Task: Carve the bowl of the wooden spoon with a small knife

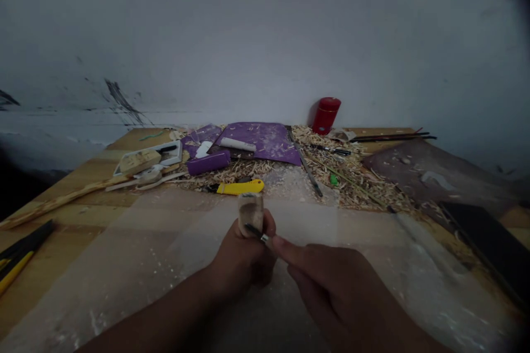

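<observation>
My left hand grips a small block of pale wood upright in its fingers, with the top of the block showing above them. My right hand pinches a small knife with a dark handle and a metal ferrule. Its thumb and fingers reach towards the block. The knife's dark end lies against the block and my left fingers. Its blade is hidden or too small to make out.
Beyond my hands, wood shavings cover the table around a yellow utility knife, a purple mat and a long file. A red canister stands by the wall. A black slab lies at right.
</observation>
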### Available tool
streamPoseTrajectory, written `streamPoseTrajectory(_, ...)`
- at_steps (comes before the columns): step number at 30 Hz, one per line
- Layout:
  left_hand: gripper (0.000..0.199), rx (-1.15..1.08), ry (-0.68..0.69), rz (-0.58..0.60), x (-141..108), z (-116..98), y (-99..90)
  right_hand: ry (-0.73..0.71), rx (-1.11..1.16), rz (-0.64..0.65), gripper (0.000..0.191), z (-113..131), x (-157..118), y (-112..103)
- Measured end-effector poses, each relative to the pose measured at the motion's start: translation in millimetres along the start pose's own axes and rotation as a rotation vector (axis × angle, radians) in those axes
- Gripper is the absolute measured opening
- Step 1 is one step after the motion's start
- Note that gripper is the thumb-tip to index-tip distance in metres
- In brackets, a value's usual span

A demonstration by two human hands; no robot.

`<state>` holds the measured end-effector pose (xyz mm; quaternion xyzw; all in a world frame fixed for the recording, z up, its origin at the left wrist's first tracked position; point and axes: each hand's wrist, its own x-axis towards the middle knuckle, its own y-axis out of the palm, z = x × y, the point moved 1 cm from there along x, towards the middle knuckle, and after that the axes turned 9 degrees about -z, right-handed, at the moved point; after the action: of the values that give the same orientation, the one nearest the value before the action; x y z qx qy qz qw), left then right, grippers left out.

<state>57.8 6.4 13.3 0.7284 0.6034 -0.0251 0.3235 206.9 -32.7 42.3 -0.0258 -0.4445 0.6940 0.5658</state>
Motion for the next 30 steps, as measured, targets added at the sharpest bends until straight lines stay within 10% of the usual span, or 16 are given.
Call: streamPoseTrajectory(30,0.028,-0.023,0.032,-0.139,-6,-3,7.4,0.331,0.388,-0.073,0.032,7,3,18)
